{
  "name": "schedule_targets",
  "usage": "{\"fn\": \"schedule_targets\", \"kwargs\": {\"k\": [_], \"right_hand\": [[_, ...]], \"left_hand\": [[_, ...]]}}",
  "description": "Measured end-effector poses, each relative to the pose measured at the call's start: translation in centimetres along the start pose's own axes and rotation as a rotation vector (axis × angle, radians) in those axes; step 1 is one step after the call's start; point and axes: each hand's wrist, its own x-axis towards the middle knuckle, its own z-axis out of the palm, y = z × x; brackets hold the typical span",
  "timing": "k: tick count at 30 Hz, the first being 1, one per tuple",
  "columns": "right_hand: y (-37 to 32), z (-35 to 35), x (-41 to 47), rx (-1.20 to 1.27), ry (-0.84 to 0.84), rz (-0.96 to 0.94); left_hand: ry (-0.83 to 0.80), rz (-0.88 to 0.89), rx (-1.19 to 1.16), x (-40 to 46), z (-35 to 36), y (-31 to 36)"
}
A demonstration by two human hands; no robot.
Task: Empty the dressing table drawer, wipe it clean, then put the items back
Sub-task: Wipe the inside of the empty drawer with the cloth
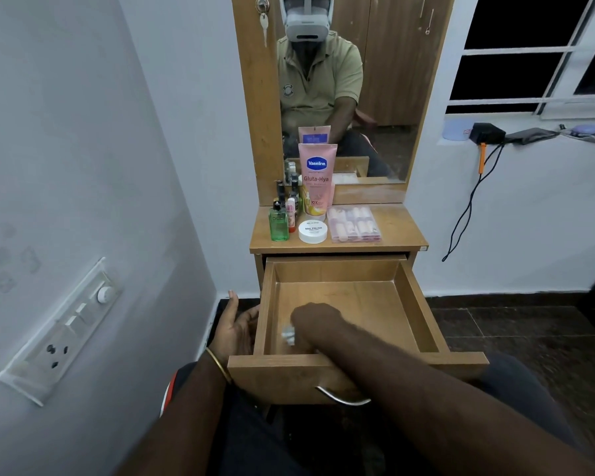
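My right hand [311, 321] is down inside the open drawer [419, 304], in the lower middle of the frame, near its front left corner. The fingers are curled round a small white cloth or wipe [288, 334], and only a blurred scrap of it shows below my knuckles, so I cannot tell what it is made of or how much of it I have bunched up. The back of my hand and my forearm cover the front part of the drawer floor; the floor that shows is bare wood.

My left hand [236, 329] is outside the drawer, against its left wall, to the left of centre. The thumb points up and the palm faces the wood, and the fingers lie fairly straight along the side. Their tips are hidden behind the wall, so how firmly they press I cannot tell.

The drawer's things stand on the bench [402, 231] above, at the middle of the frame: a pink tube [317, 180], a green bottle [278, 225], a white jar [312, 231], a clear case [354, 224], and some small dark bottles [287, 190] behind, too small to read. The mirror [385, 97] is cut off at the top edge.
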Motion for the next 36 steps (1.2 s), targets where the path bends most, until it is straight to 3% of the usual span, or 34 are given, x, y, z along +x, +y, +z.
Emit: {"fn": "schedule_targets", "kwargs": {"k": [5, 7, 17, 20, 23, 25, 30, 36], "right_hand": [[0.0, -0.4, 0.7, 0.104, -0.24, -0.31], [1.7, -0.2, 0.8, 0.036, -0.298, -0.331], [13.3, -1.4, -1.1, 0.143, -0.175, 0.073], [12.9, -0.7, -1.4, 0.02, -0.12, 0.209], [10.4, 0.1, -1.5, 0.095, -0.039, 0.305], [8.4, -0.1, -0.8, 0.194, -0.089, 0.239], [1.2, 0.0, -0.1, 0.304, -0.296, -0.177], [2.9, -1.4, 0.3, 0.166, -0.495, -0.147]], "left_hand": [[-0.008, -0.008, 0.015, -0.1, 0.3, 0.1], [0.003, -0.005, 0.023, -0.1, 0.2, 0.1], [0.015, -0.022, 0.044, -0.3, 0.1, 0.3], [0.012, -0.02, 0.045, -0.3, 0.2, 0.4], [0.019, -0.013, 0.052, -0.4, 0.3, 0.4], [0.015, -0.008, 0.049, -0.4, 0.4, 0.4], [0.022, -0.008, 0.05, -0.4, 0.4, 0.3], [0.026, -0.026, 0.071, -0.7, 0.9, 0.4]]}}
